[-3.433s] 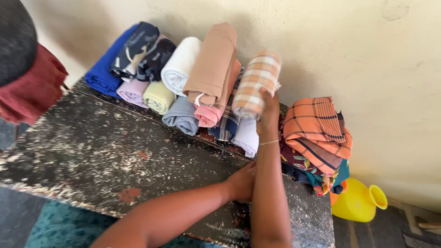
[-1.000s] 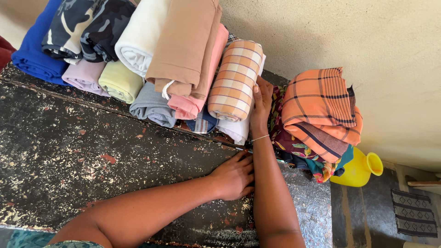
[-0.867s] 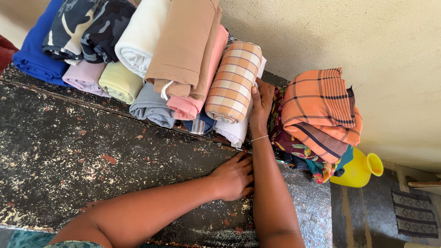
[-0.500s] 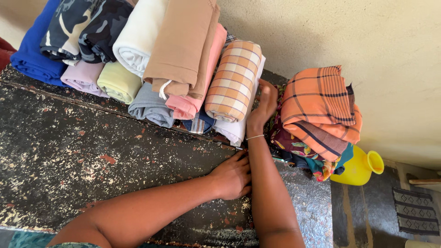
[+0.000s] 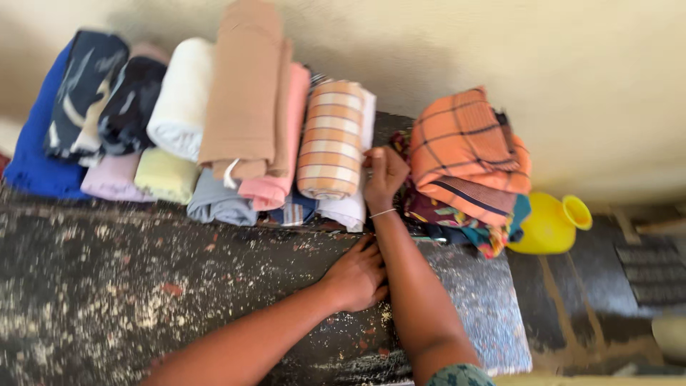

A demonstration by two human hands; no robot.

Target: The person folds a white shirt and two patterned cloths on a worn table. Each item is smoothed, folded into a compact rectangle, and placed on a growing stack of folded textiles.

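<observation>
From the head camera, we see our right hand (image 5: 384, 174) raised against the right flank of the orange-and-cream checked cloth roll (image 5: 331, 139), fingers loosely curled and touching the white cloth (image 5: 349, 207) tucked beside and under it; whether they pinch any fabric we cannot tell. The roll lies to the left of those fingers, its long axis running from the wall toward us, atop the row of rolled cloths along the wall. Our left hand (image 5: 357, 275) rests flat, fingers spread, on the speckled dark tabletop (image 5: 128, 286), well below the roll and gripping nothing, so the right hand is the nearer. Just right of the right hand sits the folded orange plaid stack (image 5: 468, 154); a yellow jug (image 5: 549, 225) stands beyond it.
</observation>
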